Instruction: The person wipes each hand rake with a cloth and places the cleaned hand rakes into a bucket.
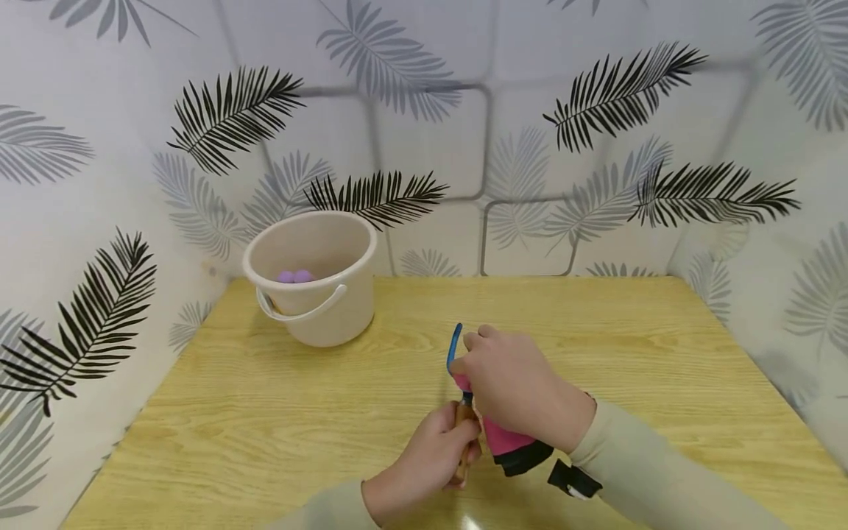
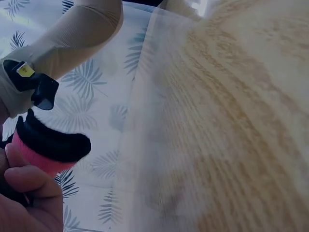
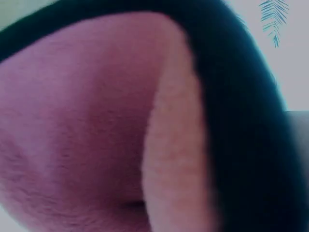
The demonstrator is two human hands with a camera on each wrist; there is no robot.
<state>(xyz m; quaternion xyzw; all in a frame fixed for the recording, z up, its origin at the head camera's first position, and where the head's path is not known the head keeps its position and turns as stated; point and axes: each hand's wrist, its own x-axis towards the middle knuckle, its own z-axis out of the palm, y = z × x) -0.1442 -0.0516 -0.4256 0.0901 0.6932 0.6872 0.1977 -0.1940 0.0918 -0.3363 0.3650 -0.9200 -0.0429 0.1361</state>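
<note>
My left hand (image 1: 430, 449) grips the brown wooden handle (image 1: 466, 416) of a tool with a dark metal neck. Beyond the neck, a thin blue curved piece (image 1: 453, 346) sticks up; whether it belongs to the tool I cannot tell. Over the neck, my right hand (image 1: 513, 379) pinches pink fabric with a black band (image 1: 506, 438), which hangs below the palm. The fabric's kind is unclear. In the left wrist view, the pink fabric (image 2: 48, 162) shows beside my left thumb. Close up in the right wrist view, the pink cloth (image 3: 87, 121) gapes open inside its black edge.
A cream bucket (image 1: 338, 316) with a handle stands at the back left of the wood-grain table (image 1: 298, 419). Purple round things (image 1: 294, 277) lie inside it. Leaf-patterned wall covering (image 1: 430, 147) rises behind and at both sides. A black strap piece (image 1: 573, 478) sits at my right wrist.
</note>
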